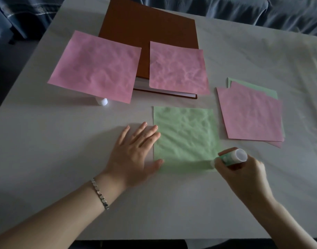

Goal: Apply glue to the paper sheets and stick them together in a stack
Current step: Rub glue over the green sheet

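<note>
Green sheet [186, 137]: flat on the tabletop [64, 141], centre stage, crumpled.
Glue stick [231, 158]: in the right hand [244, 175], fingers wrapped round the barrel. Its base points up and right, its tip down and left at the sheet's near right corner. The tip is blurred, though contact looks likely.
Key relation: the sheet spreads away and leftward from that tip, so I'd say the strokes go that way.
Left hand [134, 151]: flat, fingers straight, pressing the sheet's left edge and gripping nothing.
Stack [251, 114]: pink over green, just right of the sheet, nearer the right hand.
Further out: left pink sheet [96, 67] and right pink sheet [177, 67] overlap a brown book [148, 33]. A white cap [102, 101] peeks from under the left one.
</note>
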A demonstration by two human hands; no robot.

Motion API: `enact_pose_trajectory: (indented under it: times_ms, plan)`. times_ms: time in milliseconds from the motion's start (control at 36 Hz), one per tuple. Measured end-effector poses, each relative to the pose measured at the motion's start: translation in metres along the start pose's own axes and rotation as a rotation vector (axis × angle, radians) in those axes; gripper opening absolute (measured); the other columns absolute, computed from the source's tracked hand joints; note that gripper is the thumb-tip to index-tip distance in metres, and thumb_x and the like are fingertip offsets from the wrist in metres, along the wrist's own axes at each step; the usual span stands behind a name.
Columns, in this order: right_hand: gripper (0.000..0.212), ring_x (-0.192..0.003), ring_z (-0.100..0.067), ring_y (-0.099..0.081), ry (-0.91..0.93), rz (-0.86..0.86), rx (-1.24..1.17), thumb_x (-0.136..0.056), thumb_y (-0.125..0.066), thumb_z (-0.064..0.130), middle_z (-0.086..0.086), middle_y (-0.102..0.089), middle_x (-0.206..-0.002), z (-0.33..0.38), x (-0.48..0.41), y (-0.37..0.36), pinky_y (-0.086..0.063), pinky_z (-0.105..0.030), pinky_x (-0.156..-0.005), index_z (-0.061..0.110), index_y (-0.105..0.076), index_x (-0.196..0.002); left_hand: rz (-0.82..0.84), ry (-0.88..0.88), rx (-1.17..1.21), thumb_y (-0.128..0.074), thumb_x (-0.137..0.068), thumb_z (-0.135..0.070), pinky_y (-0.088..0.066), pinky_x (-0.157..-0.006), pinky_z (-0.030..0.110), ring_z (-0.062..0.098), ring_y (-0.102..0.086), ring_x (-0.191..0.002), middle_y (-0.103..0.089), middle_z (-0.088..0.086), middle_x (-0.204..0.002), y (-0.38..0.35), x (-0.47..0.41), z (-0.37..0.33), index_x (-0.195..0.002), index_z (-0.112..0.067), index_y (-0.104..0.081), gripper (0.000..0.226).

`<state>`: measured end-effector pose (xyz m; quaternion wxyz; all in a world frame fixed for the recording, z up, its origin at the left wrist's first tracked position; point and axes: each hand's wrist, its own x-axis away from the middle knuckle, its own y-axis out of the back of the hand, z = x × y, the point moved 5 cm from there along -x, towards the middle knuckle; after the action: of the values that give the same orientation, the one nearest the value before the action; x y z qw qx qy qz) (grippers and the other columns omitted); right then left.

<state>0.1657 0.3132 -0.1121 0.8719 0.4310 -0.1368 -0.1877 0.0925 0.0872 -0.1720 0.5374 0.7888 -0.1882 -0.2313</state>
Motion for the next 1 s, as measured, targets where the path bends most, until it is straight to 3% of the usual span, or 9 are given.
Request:
enact_pose_trajectory:
  times_ms: [139,250,306,417,583,694,778,889,1000]
  plan:
    - [0.021,-0.053,-0.014,-0.057,0.081,-0.033,-0.079,-0.065,-0.074,0.012,0.001,-0.060,-0.050,0.009,0.004,0.003,-0.046,-0.028,-0.049,0.029,-0.062,-0.064,0.002,0.004,0.001,-0.039,-0.080,-0.059,-0.022,-0.107,0.044,0.019,-0.039,-0.133,-0.048,-0.001,-0.140,0.000,0.000,0.000,-0.127,-0.015,-0.056,0.067]
    - [0.016,-0.047,-0.004,-0.054,0.217,0.110,-0.174,-0.062,-0.073,0.019,0.013,-0.063,-0.061,0.036,0.014,-0.027,-0.041,-0.015,-0.046,0.031,-0.062,-0.064,0.001,0.007,0.005,-0.041,-0.079,-0.058,-0.022,-0.107,0.044,0.019,-0.039,-0.133,-0.049,-0.001,-0.140,0.001,0.000,-0.001,-0.127,-0.015,-0.057,0.066]
    - [0.018,-0.048,-0.005,-0.053,0.236,0.170,-0.175,-0.062,-0.072,0.018,0.015,-0.063,-0.065,0.041,0.017,-0.039,-0.043,-0.020,-0.047,0.031,-0.060,-0.063,0.006,0.007,0.006,-0.040,-0.080,-0.059,-0.022,-0.106,0.044,0.019,-0.040,-0.132,-0.049,0.000,-0.140,0.001,0.000,-0.001,-0.127,-0.014,-0.057,0.067]
    - [0.019,-0.046,-0.014,-0.051,0.200,0.140,-0.137,-0.063,-0.073,0.014,0.001,-0.059,-0.056,0.028,0.015,-0.035,-0.043,-0.031,-0.048,0.028,-0.060,-0.065,0.009,0.005,0.005,-0.039,-0.080,-0.059,-0.021,-0.106,0.043,0.018,-0.038,-0.132,-0.050,-0.001,-0.139,0.001,-0.001,0.000,-0.127,-0.015,-0.056,0.067]
    - [0.022,-0.048,-0.016,-0.053,0.098,0.091,-0.098,-0.064,-0.075,0.010,-0.006,-0.060,-0.050,-0.007,0.006,0.000,-0.038,-0.021,-0.044,0.029,-0.063,-0.062,0.014,-0.004,-0.006,-0.040,-0.079,-0.059,-0.020,-0.106,0.043,0.019,-0.038,-0.132,-0.051,0.000,-0.139,0.002,-0.001,0.001,-0.126,-0.014,-0.057,0.067]
    - [0.019,-0.041,-0.004,-0.049,0.007,-0.004,-0.268,-0.065,-0.079,0.014,0.010,-0.062,-0.052,-0.023,-0.003,0.029,-0.035,-0.011,-0.038,0.027,-0.066,-0.065,0.024,0.005,0.020,-0.044,-0.075,-0.054,-0.018,-0.106,0.041,0.019,-0.041,-0.131,-0.053,0.002,-0.136,0.002,-0.004,-0.001,-0.124,-0.014,-0.058,0.065]
    - [0.010,-0.040,-0.004,-0.049,-0.006,-0.036,-0.264,-0.060,-0.067,0.026,0.018,-0.059,-0.049,-0.022,-0.008,0.038,-0.032,-0.008,-0.036,0.023,-0.065,-0.070,0.018,0.040,0.082,-0.042,-0.072,-0.045,-0.020,-0.108,0.042,0.016,-0.037,-0.132,-0.050,0.004,-0.138,0.008,-0.010,0.000,-0.126,-0.016,-0.053,0.063]
    - [0.010,-0.038,-0.004,-0.046,0.023,0.053,-0.207,-0.059,-0.060,0.030,0.018,-0.056,-0.047,-0.016,-0.008,0.027,-0.031,-0.009,-0.037,0.029,-0.063,-0.068,-0.018,0.063,0.082,-0.039,-0.072,-0.036,-0.032,-0.104,0.053,0.021,-0.042,-0.126,-0.048,0.010,-0.136,0.017,-0.020,-0.005,-0.125,-0.014,-0.050,0.059]
    - [0.008,-0.037,-0.004,-0.041,0.050,0.115,-0.242,-0.063,-0.067,0.025,0.014,-0.053,-0.044,-0.013,-0.011,0.014,-0.030,-0.010,-0.039,0.031,-0.064,-0.068,-0.113,0.030,0.033,-0.041,-0.078,-0.023,-0.036,-0.101,0.051,0.020,-0.048,-0.108,-0.050,0.017,-0.132,0.021,-0.024,-0.023,-0.119,-0.008,-0.057,0.047]
